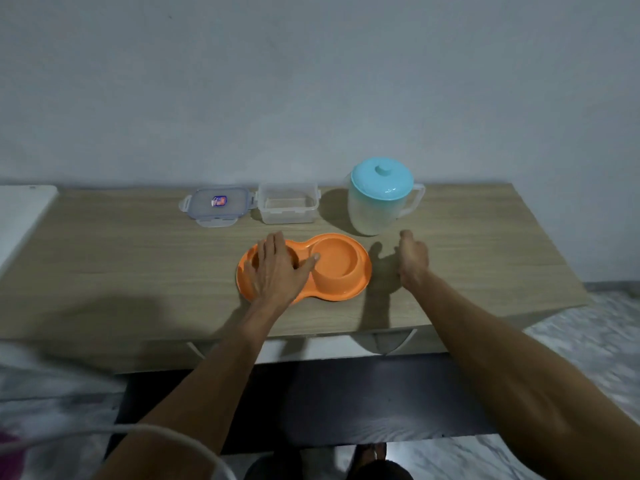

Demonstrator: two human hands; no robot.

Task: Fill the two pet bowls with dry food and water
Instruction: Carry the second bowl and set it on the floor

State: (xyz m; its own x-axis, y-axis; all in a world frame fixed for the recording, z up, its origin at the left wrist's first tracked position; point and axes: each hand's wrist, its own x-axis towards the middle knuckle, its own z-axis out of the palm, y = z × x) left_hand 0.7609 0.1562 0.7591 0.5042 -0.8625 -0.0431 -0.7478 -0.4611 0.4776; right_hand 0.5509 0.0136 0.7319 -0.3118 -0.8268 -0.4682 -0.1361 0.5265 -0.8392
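An orange double pet bowl (337, 268) lies on the wooden table (121, 258). My left hand (277, 268) rests flat over its left bowl with fingers spread, hiding what is inside. The right bowl looks empty. My right hand (412, 259) hovers just right of the dish, below the jug, fingers loosely curled and holding nothing. A pale jug with a turquoise lid (379, 199) stands behind the dish to the right. A clear plastic container (288, 202) stands open behind the dish, and its lid (216, 204) lies beside it to the left.
A plain wall rises right behind the table. A white surface (20, 216) abuts the table's left end. A white cable (156, 434) curves across the lower left. The table's front edge runs beneath my forearms, with a marble floor below.
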